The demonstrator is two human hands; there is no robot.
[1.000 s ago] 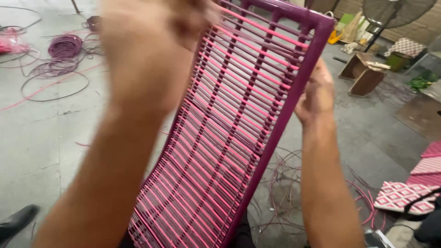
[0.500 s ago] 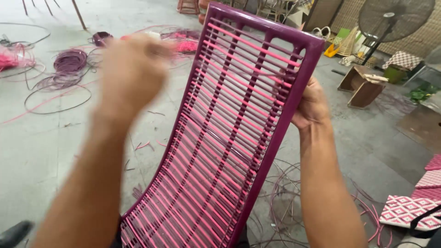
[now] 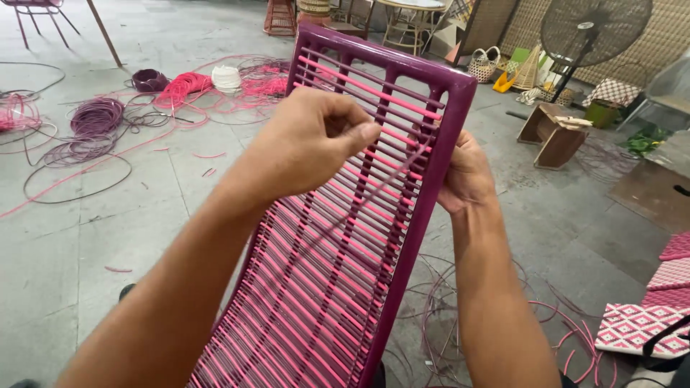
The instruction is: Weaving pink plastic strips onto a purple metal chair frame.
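While the right hand (image 3: 466, 174) grips the purple frame (image 3: 402, 237), the left hand (image 3: 313, 144) pinches a dark cord (image 3: 359, 208) tight.

A purple frame (image 3: 438, 136), woven with pink and purple cords, is held tilted above a concrete floor (image 3: 144, 215). A purple cord (image 3: 359, 208) is pinched by the left hand (image 3: 313, 144) and drawn taut across the weave. The frame's right rail is gripped by the right hand (image 3: 467, 176). Cord coils (image 3: 97, 118) are scattered on the floor; a fan (image 3: 593, 29) is seen behind.
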